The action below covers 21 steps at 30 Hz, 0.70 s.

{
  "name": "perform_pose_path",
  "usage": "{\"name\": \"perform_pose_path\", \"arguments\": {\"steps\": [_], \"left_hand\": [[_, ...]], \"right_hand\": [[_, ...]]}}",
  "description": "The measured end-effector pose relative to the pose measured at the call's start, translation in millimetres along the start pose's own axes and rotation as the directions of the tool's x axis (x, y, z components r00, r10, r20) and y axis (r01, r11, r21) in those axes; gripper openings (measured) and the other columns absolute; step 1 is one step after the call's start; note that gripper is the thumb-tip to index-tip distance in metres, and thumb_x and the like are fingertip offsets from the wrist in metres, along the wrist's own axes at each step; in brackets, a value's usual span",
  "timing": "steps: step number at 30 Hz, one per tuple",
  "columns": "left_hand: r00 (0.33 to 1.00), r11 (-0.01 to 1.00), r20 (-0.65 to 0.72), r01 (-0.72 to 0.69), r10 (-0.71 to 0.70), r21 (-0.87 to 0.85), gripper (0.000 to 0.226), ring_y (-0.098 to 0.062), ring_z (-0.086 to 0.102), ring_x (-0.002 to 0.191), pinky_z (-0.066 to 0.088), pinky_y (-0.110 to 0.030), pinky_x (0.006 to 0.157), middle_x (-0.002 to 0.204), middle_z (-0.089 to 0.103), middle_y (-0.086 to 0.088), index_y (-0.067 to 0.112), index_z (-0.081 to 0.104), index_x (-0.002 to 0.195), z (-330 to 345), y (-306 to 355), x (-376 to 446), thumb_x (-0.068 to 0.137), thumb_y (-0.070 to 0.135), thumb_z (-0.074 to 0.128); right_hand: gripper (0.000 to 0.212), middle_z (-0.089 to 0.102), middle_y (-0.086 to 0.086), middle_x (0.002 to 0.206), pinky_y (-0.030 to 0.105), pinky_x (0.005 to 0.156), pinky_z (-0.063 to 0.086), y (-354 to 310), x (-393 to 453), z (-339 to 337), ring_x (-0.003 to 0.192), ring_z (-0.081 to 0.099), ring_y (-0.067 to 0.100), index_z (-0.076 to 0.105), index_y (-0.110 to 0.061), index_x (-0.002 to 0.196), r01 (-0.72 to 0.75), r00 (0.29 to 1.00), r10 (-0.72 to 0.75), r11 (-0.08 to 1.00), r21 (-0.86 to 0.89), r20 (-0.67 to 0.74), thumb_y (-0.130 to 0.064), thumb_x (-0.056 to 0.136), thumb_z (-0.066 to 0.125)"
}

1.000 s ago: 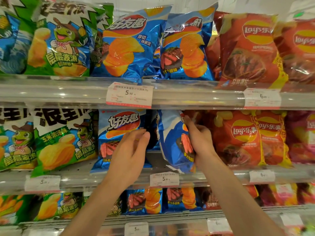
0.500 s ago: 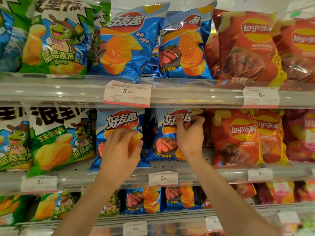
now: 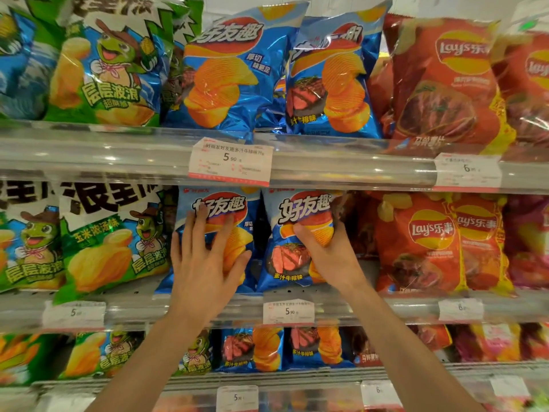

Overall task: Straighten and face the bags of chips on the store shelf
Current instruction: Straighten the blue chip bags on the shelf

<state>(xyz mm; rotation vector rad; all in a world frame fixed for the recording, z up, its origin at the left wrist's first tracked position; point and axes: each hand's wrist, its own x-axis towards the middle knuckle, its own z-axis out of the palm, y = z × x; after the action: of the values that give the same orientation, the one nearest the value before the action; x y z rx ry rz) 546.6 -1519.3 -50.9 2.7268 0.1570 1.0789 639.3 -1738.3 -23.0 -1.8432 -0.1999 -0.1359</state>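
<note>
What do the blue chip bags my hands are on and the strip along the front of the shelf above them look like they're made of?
The left blue bag and right blue bag look like thin glossy plastic film, possibly foil-lined: they crinkle and throw sharp highlights. The front strip of the shelf above looks like clear, smooth plastic: light streaks along it, and price tags sit on it.
</note>
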Motion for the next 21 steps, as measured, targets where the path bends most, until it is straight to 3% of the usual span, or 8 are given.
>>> {"name": "perform_pose_path", "arguments": {"steps": [3,6,9,11,14,21], "left_hand": [[1.0,0.997,0.001,-0.015,0.015,0.072,0.068,-0.038,0.015,0.153,0.016,-0.06,0.12,0.166,0.015,-0.017,0.025,0.039,0.153,5.2,-2.6,-0.4,0.095,0.061,0.039],[1.0,0.994,-0.006,-0.022,0.023,0.105,0.066,-0.037,0.015,0.153,0.017,-0.058,0.121,0.166,0.014,-0.017,0.024,0.036,0.155,6.2,-3.3,-1.5,0.099,0.06,0.033],[1.0,0.992,-0.004,-0.016,0.017,0.123,0.063,-0.037,0.018,0.152,0.019,-0.06,0.12,0.166,0.017,-0.016,0.025,0.033,0.156,4.0,-4.3,-1.7,0.103,0.056,0.022],[1.0,0.988,-0.001,-0.027,0.027,0.152,0.062,-0.037,0.019,0.152,0.017,-0.06,0.12,0.166,0.018,-0.014,0.026,0.031,0.157,2.9,-6.5,-0.3,0.103,0.055,0.021],[0.999,0.984,0.012,-0.045,0.044,0.169,0.063,-0.037,0.018,0.152,0.019,-0.061,0.12,0.167,0.017,-0.013,0.028,0.028,0.158,3.5,-11.1,2.6,0.103,0.057,0.021],[1.0,0.983,0.022,-0.014,0.01,0.181,0.065,-0.038,0.015,0.153,0.019,-0.059,0.12,0.167,0.013,-0.014,0.025,0.027,0.158,8.2,-9.7,6.0,0.102,0.057,0.026]], "right_hand": [[0.105,0.058,0.003,0.127,0.039,0.101,0.05,3.0,-6.6,4.7,0.12,0.058,0.022,0.04,-0.014,0.138,-0.019,0.996,0.01,0.994,-0.104,-0.093,-0.08,0.062,0.069],[0.113,0.036,0.013,0.147,0.046,0.112,0.038,2.1,-19.9,-1.1,0.136,0.039,0.029,0.015,-0.014,0.157,0.088,0.979,-0.143,0.939,-0.331,-0.146,-0.077,0.075,0.061],[0.1,0.014,0.011,0.164,0.047,0.119,0.025,1.0,-31.1,-4.2,0.151,0.017,0.029,0.008,-0.021,0.159,0.323,0.89,-0.446,0.766,-0.556,-0.098,-0.074,0.086,0.05],[0.09,0.002,0.008,0.168,0.047,0.123,0.014,2.7,-30.5,-0.4,0.155,0.001,0.026,0.01,-0.023,0.16,0.401,0.835,-0.55,0.614,-0.679,-0.004,-0.072,0.093,0.043],[0.082,-0.004,0.006,0.169,0.051,0.125,0.009,6.4,-26.6,8.8,0.155,-0.01,0.025,0.012,-0.022,0.161,0.443,0.826,-0.55,0.491,-0.75,0.127,-0.069,0.097,0.032],[0.088,-0.013,0.003,0.168,0.052,0.125,0.004,7.8,-17.0,16.8,0.154,-0.017,0.024,0.002,-0.022,0.161,0.388,0.876,-0.461,0.503,-0.773,0.14,-0.075,0.095,0.024]]}}
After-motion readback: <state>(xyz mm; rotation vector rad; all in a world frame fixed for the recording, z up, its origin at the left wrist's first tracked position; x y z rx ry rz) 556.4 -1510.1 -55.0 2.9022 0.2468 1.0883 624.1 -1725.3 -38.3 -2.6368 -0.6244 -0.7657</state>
